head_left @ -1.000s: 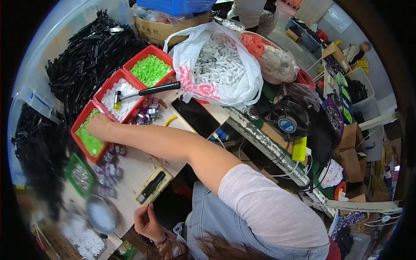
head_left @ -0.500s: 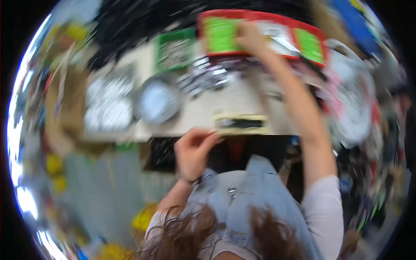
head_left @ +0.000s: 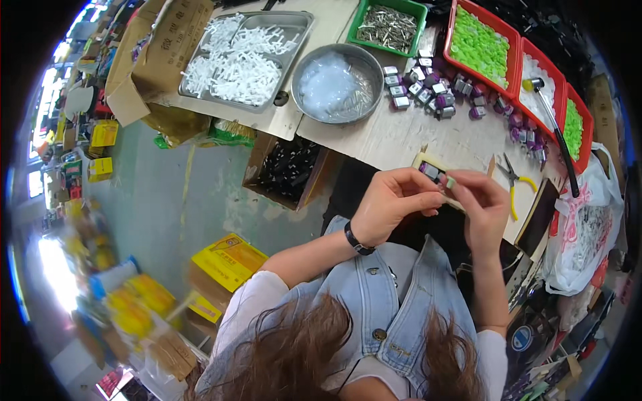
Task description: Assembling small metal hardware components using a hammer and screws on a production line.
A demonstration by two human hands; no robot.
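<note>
At the table's front edge my two hands come together over a cream-coloured holder (head_left: 420, 159). A small silver-and-purple motor (head_left: 429, 171) sits in the holder. My right hand (head_left: 487, 204) pinches a small pale green plastic part (head_left: 450, 182) between thumb and fingers, beside the motor. My left hand (head_left: 394, 206) is closed at the holder's near side, thumb against fingers; what it grips, if anything, is too small to make out. Several more small motors (head_left: 438, 93) with purple ends lie loose on the table beyond.
Red bins (head_left: 515, 80) hold green and white parts; a black-handled hammer (head_left: 565, 150) lies across them. Yellow-handled pliers (head_left: 516, 180) lie right of my hands. A round metal bowl (head_left: 302, 107), a green tray (head_left: 422, 33) of metal pins and a metal tray (head_left: 294, 60) of white parts stand left.
My right hand has come back from the red bins to the holder, with the green part in it. My left hand stays near the holder. The view has turned and sharpened.
</note>
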